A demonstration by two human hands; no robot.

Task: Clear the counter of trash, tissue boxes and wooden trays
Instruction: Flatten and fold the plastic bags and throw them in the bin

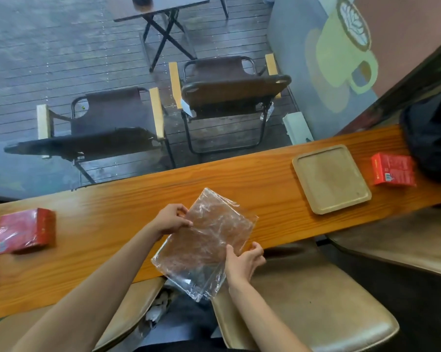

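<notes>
Your wooden counter [128, 212] runs as a long orange-brown band from the lower left of the frame up to the right edge. Beyond it, in the upper half, two folding chairs [227, 97] and a small folding table [161, 11] stand on dark decking. Tan cushioned stools [316, 308] fill the lower right beneath the counter's near edge.

At centre frame you hold a clear, crinkled plastic bag [206, 240] tilted over the counter's near edge, its lower corner hanging past the wood. Your left hand [171, 219] pinches the bag's upper left edge between curled fingers and thumb; your right hand [244, 260] grips its right edge the same way.

A square wooden tray [331, 179] lies flat on the counter at right. Just beyond it, near a dark bag [430, 133], sits a red tissue pack [393, 170]. A second red tissue pack [24, 231] lies at the far left of the counter.
</notes>
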